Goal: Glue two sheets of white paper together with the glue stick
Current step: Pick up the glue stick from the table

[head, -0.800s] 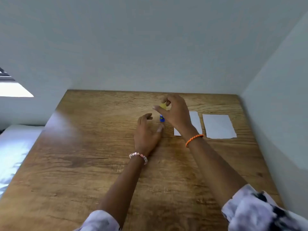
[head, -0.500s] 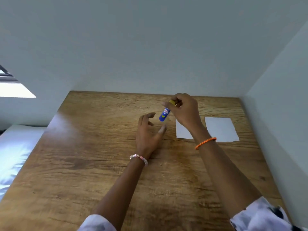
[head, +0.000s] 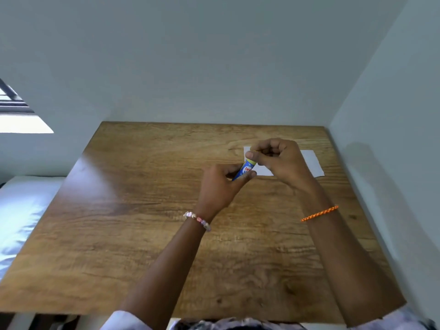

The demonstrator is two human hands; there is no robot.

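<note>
A blue glue stick [head: 245,170] with a yellow band is held tilted above the wooden table [head: 147,210]. My left hand [head: 222,186] grips its lower body between thumb and fingers. My right hand [head: 277,157] pinches the stick's upper end with curled fingers. Two white paper sheets lie flat on the table behind my hands: the left sheet [head: 263,171] is mostly hidden by my right hand, and the right sheet [head: 313,164] shows beside my right wrist.
The table stands in a corner, with a grey wall [head: 214,67] behind it and another wall [head: 392,139] close on the right. A white bed surface [head: 21,210] lies to the left of the table.
My left hand has risen from the table and taken hold of the glue stick's lower body. My right hand has shifted right with the stick, over the left sheet.
</note>
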